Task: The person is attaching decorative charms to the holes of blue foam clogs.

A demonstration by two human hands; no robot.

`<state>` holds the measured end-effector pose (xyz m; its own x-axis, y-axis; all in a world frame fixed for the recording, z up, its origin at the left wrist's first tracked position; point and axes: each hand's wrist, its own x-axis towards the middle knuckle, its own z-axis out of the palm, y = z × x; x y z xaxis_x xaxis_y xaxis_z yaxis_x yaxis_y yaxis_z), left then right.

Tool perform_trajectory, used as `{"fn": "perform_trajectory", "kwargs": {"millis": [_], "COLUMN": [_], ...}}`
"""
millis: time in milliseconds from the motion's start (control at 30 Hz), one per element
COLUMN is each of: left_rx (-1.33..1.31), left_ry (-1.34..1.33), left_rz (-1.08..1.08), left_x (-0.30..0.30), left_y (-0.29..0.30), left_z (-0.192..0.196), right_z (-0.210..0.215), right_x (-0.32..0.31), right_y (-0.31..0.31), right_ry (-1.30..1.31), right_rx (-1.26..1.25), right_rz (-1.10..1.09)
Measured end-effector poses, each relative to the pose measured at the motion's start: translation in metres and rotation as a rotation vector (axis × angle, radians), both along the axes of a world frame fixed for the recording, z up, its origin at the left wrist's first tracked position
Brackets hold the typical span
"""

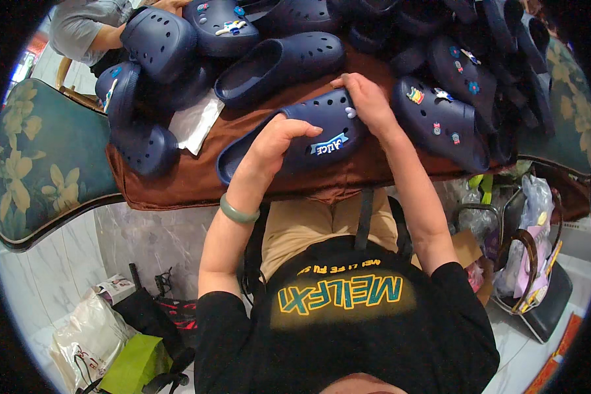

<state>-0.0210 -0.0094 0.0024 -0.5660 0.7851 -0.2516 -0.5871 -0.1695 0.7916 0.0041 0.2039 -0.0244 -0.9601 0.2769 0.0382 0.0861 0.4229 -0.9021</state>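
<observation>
A dark blue clog (297, 156) lies sideways across the brown cloth in front of me, its holed toe part toward the right. A light blue banner-shaped charm (329, 145) sits on its upper, and a small whitish charm (350, 113) is near the holes by my right hand. My left hand (277, 142) grips the clog at its foot opening, thumb stretched over the upper; the other fingers are mostly hidden. At the toe end, my right hand (369, 105) is closed around the far right edge, its fingertips partly out of sight.
Dark blue clogs, several with charms (440, 125), crowd the far side and both ends of the brown cloth (171, 187). A white paper sheet (199, 123) lies at left. Another person's arm (108, 37) reaches in at upper left. Bags (134, 364) stand low on both sides.
</observation>
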Motion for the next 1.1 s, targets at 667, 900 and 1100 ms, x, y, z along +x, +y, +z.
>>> {"fn": "perform_trajectory", "kwargs": {"millis": [667, 900, 1100], "left_rx": [-0.023, -0.030, -0.068], "left_ry": [-0.038, -0.055, -0.037], "left_rz": [-0.010, 0.009, 0.009], "left_x": [0.001, 0.002, 0.003], "left_y": [-0.002, -0.001, 0.001], "left_z": [0.001, 0.001, 0.003], "right_z": [0.001, 0.003, -0.010], "right_x": [0.042, 0.038, 0.024], "right_y": [-0.005, -0.001, 0.017], "right_ry": [0.252, 0.234, 0.236], "right_rx": [0.273, 0.577, 0.581], "right_rz": [0.138, 0.183, 0.086]}}
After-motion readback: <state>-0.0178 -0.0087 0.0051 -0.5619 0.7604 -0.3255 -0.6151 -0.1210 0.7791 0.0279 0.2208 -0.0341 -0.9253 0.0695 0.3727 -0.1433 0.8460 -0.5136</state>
